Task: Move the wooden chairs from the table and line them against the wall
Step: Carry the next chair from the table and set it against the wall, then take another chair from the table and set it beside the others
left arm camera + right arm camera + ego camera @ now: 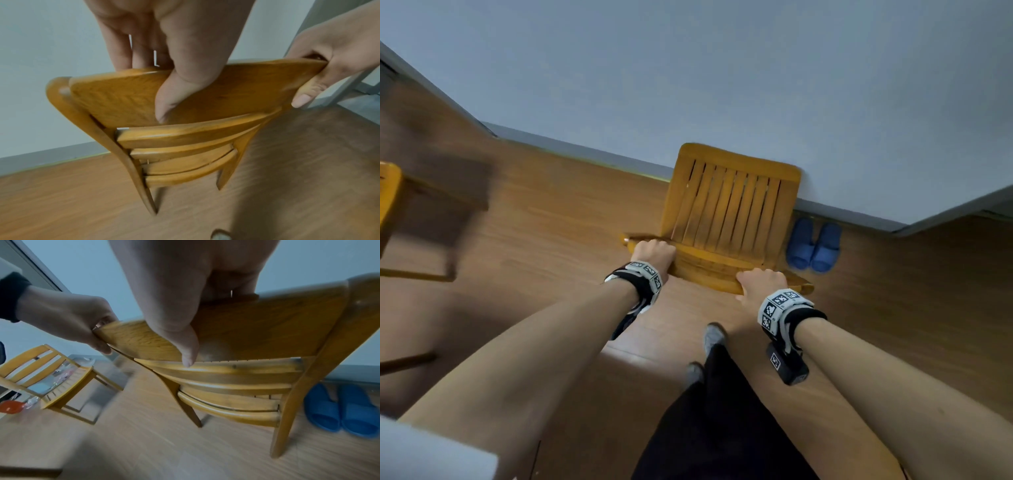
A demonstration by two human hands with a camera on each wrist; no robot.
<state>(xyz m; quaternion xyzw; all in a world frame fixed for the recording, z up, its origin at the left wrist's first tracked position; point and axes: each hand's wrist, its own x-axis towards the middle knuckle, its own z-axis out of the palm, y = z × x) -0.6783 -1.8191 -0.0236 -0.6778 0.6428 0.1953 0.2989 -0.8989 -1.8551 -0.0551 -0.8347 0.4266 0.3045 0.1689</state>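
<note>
A wooden chair (729,209) with a slatted seat stands with its seat front toward the pale wall (722,75), its back toward me. My left hand (654,255) grips the left end of the top back rail (115,97), thumb on my side and fingers over the far side. My right hand (762,281) grips the right part of the same rail (267,324) the same way. A second wooden chair (51,379) stands to the left, with small items on its seat; its edge (390,205) shows at the left in the head view.
A pair of blue slippers (813,245) lies by the skirting board just right of the chair. The floor (551,219) is brown wood laminate. My feet in grey socks (714,337) stand behind the chair. A white surface corner (431,452) sits at bottom left.
</note>
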